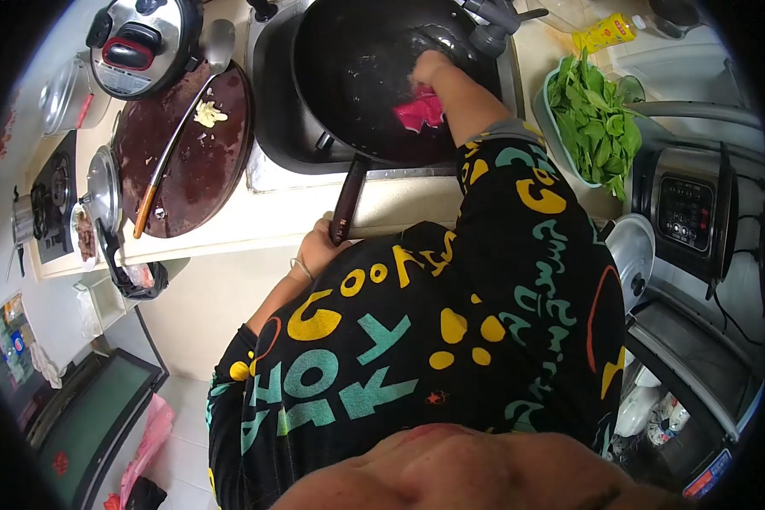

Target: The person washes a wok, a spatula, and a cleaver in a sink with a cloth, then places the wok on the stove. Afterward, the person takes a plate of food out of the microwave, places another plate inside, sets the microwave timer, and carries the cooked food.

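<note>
A large black wok (348, 93) sits over the sink (272, 127), with some water showing inside it. My left hand (319, 246) is closed around the wok's dark brown handle (348, 200) at the counter's front edge. Inside the wok, near its right side, my right hand (431, 70) is closed on part of a pink cloth (420, 111), which spreads out below the fingers. The black faucet (490, 36) stands just above and right of that hand.
Left of the sink, a round dark board (183, 153) carries a long ladle (172, 157) and chopped garlic (209, 114). A pot lid (144, 42) lies behind it. Right of the sink are a basin of leafy greens (593, 123), a yellow bottle (605, 32) and a black appliance (687, 212).
</note>
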A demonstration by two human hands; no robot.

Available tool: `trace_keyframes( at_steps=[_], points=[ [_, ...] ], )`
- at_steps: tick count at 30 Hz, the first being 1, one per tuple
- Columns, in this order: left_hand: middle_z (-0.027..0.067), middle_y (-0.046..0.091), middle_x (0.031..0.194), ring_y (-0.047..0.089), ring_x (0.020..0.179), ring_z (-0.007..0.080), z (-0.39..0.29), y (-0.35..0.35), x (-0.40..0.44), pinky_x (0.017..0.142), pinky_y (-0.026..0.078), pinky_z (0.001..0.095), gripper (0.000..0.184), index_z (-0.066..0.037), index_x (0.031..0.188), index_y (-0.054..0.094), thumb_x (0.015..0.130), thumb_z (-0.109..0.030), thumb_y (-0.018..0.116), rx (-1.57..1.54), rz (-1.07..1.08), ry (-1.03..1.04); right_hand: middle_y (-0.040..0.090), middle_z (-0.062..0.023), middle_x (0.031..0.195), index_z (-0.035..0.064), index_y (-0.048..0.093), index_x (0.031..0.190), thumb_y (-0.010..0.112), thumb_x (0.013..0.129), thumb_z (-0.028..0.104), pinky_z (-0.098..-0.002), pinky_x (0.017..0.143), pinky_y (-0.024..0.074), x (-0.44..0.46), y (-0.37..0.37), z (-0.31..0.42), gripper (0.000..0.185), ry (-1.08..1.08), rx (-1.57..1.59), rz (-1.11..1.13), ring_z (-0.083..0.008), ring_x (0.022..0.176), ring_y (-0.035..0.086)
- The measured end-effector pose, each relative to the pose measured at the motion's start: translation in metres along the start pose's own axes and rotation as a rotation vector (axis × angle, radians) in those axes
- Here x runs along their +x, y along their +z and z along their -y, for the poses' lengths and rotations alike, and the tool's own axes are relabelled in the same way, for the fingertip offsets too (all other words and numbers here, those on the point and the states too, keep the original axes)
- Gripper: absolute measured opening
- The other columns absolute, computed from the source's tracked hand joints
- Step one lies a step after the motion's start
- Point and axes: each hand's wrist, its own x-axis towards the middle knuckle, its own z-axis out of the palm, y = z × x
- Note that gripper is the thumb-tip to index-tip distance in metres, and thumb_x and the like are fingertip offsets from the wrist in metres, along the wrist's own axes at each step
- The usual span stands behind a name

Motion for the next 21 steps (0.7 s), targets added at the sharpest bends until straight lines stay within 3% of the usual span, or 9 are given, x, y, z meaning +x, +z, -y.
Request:
trace_keyframes(
  at_steps=[4,8,12,16,21],
  points=[
    [0.0205,0.061,0.093,0.062,0.085,0.0348,0.001,-0.001,0.002,0.075,0.047,0.037,0.057,-0.003,0.115,0.047,0.069,-0.026,0.071,0.034,0.022,-0.006,0.061,-0.0223,0.103,0.0036,0.068,0.095,0.061,0.07,0.021,-0.0397,0.085,0.0472,0.017,0.013,0.007,0.032,-0.01,0.033,-0.118,-0.0349,0.098,0.06],
    [0.0205,0.061,0.094,0.061,0.087,0.0343,0.007,0.002,0.003,0.076,0.047,0.0371,0.057,-0.003,0.114,0.047,0.068,-0.028,0.071,0.014,-0.01,0.04,0.061,-0.0219,0.104,0.0025,0.068,0.095,0.06,0.072,0.019,-0.0402,0.086,0.0473,0.0,-0.005,0.004,0.03,0.056,0.071,-0.18,-0.0349,0.099,0.06],
    [0.0201,0.06,0.093,0.061,0.087,0.0347,0.003,0.002,0.003,0.076,0.046,0.0371,0.056,-0.004,0.113,0.048,0.068,-0.028,0.071,0.022,-0.015,0.002,0.061,-0.0208,0.105,0.0017,0.068,0.095,0.058,0.072,0.017,-0.0405,0.086,0.0474,0.018,0.012,0.014,0.03,-0.045,-0.034,-0.086,-0.0346,0.099,0.06],
    [0.02,0.06,0.092,0.061,0.087,0.0356,-0.008,-0.004,-0.003,0.076,0.046,0.0373,0.055,-0.005,0.114,0.048,0.068,-0.027,0.07,0.004,0.01,-0.044,0.061,-0.0209,0.106,0.0028,0.069,0.094,0.058,0.072,0.016,-0.0394,0.085,0.048,0.006,-0.012,-0.001,0.028,-0.006,-0.069,-0.135,-0.0339,0.099,0.06],
    [0.0205,0.06,0.094,0.061,0.088,0.036,-0.004,-0.001,0.0,0.076,0.046,0.0375,0.055,-0.006,0.114,0.048,0.068,-0.028,0.07,0.018,0.014,-0.035,0.062,-0.021,0.105,0.0036,0.069,0.095,0.058,0.072,0.017,-0.0385,0.087,0.0472,0.024,0.01,0.006,0.029,-0.041,-0.025,-0.173,-0.0333,0.1,0.06]
  ],
)
